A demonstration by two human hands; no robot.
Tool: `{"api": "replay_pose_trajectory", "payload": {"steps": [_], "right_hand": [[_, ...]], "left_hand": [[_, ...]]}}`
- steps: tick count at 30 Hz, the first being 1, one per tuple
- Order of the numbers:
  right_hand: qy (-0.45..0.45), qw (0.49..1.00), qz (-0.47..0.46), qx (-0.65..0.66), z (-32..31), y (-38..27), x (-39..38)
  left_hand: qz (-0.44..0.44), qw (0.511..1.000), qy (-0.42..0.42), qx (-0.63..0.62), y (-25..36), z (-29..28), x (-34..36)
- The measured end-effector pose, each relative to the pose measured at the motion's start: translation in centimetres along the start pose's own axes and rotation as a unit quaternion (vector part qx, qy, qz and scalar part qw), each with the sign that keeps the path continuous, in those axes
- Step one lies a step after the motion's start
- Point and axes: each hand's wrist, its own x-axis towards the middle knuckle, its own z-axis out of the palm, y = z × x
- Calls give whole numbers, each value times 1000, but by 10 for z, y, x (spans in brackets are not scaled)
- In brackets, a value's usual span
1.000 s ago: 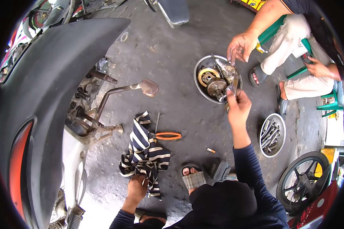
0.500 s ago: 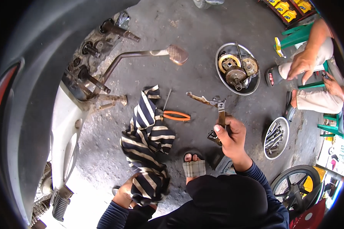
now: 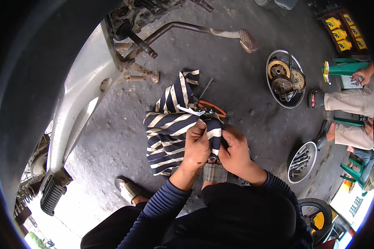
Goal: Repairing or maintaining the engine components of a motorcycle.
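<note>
The cloth (image 3: 166, 137) is held by left hand (image 3: 196, 145) and right hand (image 3: 237, 151), a metal part (image 3: 205, 112) at its far edge. From the cloth, the motorcycle (image 3: 89, 70) is placed at ten o'clock. Pliers (image 3: 215, 106) are partly covered at two; beyond them, machine parts (image 3: 281, 84) are contained in a basin (image 3: 296, 98). Between three and four, tools (image 3: 299, 161) are held in a bowl (image 3: 306, 171).

A motorcycle workshop shows in the partly stripped motorcycle (image 3: 87, 70), basin (image 3: 296, 99) of engine parts (image 3: 281, 86), bowl (image 3: 310, 163) of tools (image 3: 299, 162) and, near the dim edge, possibly oil bottles (image 3: 338, 34).
</note>
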Motion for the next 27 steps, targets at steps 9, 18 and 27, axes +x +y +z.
{"api": "replay_pose_trajectory", "payload": {"steps": [9,18,27], "right_hand": [[166,955,100,226,3,9,0],[132,953,74,261,16,18,24],[-237,942,186,151,9,45,-37]], "left_hand": [[-67,974,7,-218,-2,11,5],[66,987,9,147,-7,9,5],[16,932,172,319,3,-57,40]]}}
